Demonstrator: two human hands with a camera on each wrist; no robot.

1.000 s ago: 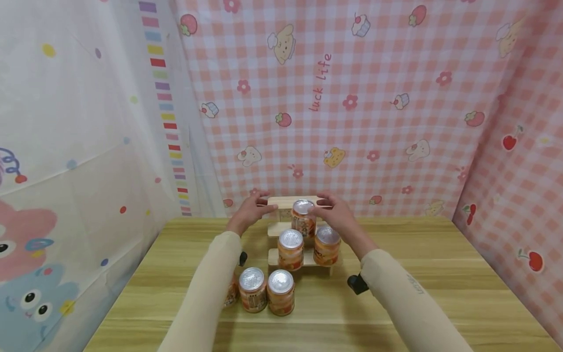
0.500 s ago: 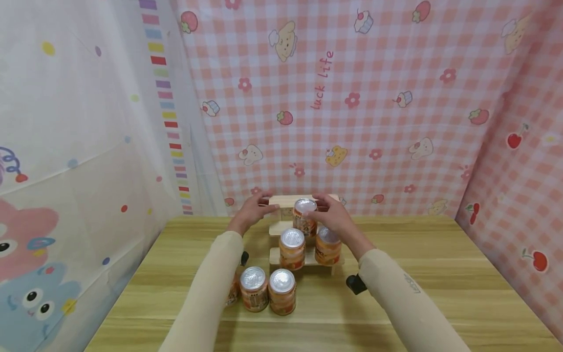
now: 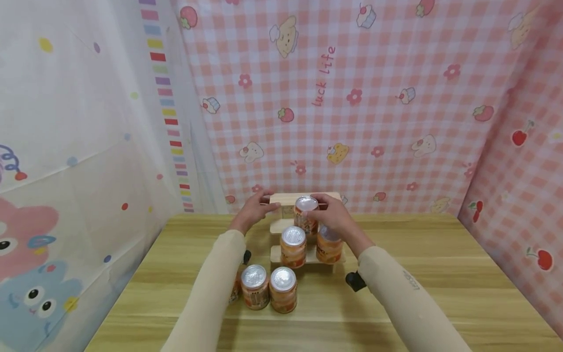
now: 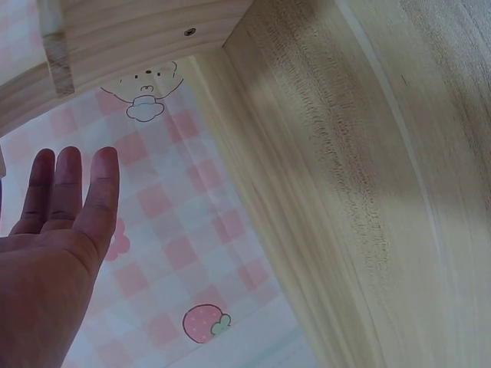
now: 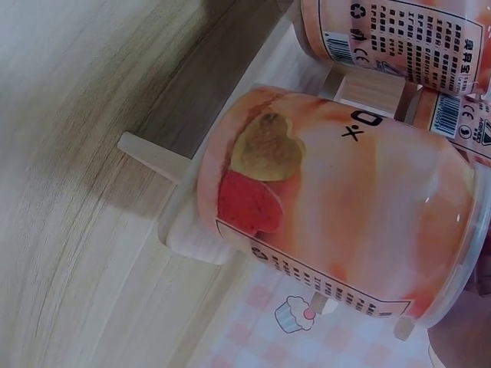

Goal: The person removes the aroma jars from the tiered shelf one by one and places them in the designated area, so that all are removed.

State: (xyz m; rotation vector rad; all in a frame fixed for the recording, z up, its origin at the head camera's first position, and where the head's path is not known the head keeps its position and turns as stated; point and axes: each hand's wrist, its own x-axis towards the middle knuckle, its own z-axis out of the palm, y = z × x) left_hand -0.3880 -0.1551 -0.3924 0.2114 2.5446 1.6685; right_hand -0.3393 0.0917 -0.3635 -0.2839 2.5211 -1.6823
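A small three-tier wooden rack [image 3: 287, 198] stands on the table. My left hand [image 3: 255, 211] grips the left end of its top board, thumb in front and fingers behind; in the left wrist view, three fingers [image 4: 103, 184] extend below the board. On the middle tier is an orange printed can [image 3: 304, 222] with a silver lid, and my right hand [image 3: 332, 214] holds it, thumb across its front. Two similar cans sit on the bottom tier, a left can [image 3: 293, 249] and a right can [image 5: 345, 192], the latter partly covered by the right hand in the head view.
In front of the rack, a can [image 3: 283, 293] and another can [image 3: 254, 291] stand side by side on the wooden table [image 3: 396, 293]. One more can [image 3: 234, 291] is partly hidden by the left sleeve [image 3: 211, 288]. A pink checked cloth [image 3: 387, 122] hangs behind.
My right hand has shifted slightly left, its thumb farther across the middle-tier can. My left hand keeps its place at the rack. The head view has tilted a little.
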